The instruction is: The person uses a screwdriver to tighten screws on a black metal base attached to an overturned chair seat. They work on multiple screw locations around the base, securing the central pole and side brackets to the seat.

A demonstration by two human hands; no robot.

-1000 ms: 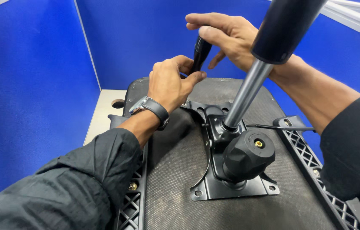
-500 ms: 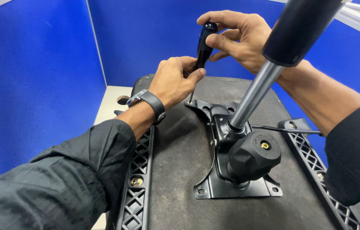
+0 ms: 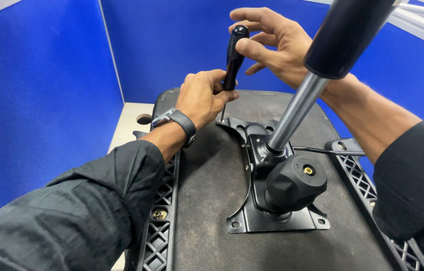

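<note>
— Screwdriver [image 3: 233, 55] stands nearly upright now, handle topmost, tip down at the far-left corner of the black mounting plate [image 3: 272, 221] (it leaned more a moment ago).

— And the hands?

— Left hand [image 3: 203, 95] closed around the lower handle; right hand [image 3: 272, 42] has shifted, fingers loosely open at the handle's top.

Looks like an office-furniture assembly station in a workshop. Walled on the left and back by blue fabric partition panels [image 3: 31, 100] meeting at a corner. Holds a pale worktop [image 3: 126, 118] with a round hole, carrying an upturned chair seat [image 3: 212, 185] with black lattice rails, a bolted metal mechanism plate [image 3: 272, 221], and a gas-lift column [image 3: 297, 110].
</note>
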